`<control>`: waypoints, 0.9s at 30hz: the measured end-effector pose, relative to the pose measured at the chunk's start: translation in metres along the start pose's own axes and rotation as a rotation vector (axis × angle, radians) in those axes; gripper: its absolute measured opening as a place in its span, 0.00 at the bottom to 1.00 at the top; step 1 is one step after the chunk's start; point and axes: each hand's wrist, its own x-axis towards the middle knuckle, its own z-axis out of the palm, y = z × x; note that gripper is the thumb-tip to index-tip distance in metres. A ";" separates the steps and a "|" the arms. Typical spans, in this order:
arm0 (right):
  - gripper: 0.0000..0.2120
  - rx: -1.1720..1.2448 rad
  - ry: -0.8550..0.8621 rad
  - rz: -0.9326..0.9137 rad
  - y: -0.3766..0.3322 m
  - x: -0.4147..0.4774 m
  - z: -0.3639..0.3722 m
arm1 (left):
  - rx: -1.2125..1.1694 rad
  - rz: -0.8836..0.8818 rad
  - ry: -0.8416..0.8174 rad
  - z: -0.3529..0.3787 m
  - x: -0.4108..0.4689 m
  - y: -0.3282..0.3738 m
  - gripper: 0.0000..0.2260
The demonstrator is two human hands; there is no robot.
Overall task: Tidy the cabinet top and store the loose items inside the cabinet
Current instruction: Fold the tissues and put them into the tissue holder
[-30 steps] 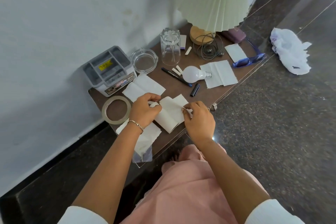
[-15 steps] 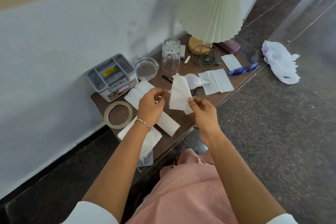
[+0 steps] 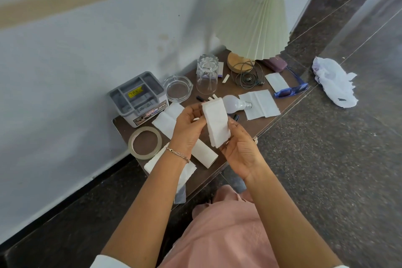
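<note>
Item: folded tissue [image 3: 216, 125]. We are holding it in the air over the front edge of the cabinet top [image 3: 123, 128]. Our left hand [image 3: 188, 130] is pinching its upper left edge, and our right hand [image 3: 241, 150] is gripping its lower end, fingers curled round it.

Also lying on the top:
- a tape ring [image 3: 132, 143] near the left front corner
- a grey organiser box [image 3: 138, 98] at the left back corner
- an ashtray [image 3: 178, 91] and an upturned glass [image 3: 207, 77] along the back edge
- a bulb [image 3: 233, 103] beside a flat tissue [image 3: 260, 104]

A lamp [image 3: 256, 26] is standing at the right back corner.
</note>
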 end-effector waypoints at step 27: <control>0.30 -0.802 0.173 -0.544 0.010 -0.011 0.031 | -0.331 -0.110 0.015 -0.033 -0.003 0.011 0.08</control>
